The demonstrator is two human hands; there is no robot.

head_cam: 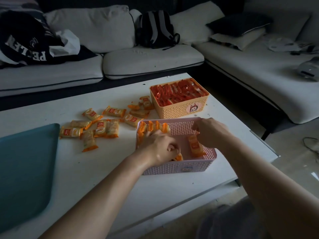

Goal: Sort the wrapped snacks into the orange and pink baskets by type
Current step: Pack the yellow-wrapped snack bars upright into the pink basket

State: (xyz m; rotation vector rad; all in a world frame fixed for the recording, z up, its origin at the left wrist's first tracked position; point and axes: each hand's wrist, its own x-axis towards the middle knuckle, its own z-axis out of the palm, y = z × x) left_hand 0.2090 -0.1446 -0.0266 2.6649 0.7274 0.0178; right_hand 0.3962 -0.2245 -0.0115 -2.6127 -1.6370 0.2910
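Reaching into the pink basket of orange-wrapped snacks, each hand grips one; orange basket holds red packs

A dim room holds a white counter before a pale corner sofa with dark piping, a dark backpack on it, and glossy pale floor at right.

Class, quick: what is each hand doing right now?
Left hand: closed on an orange-wrapped snack.
Right hand: fingers curled inside the pink plastic basket; contents cannot be told.
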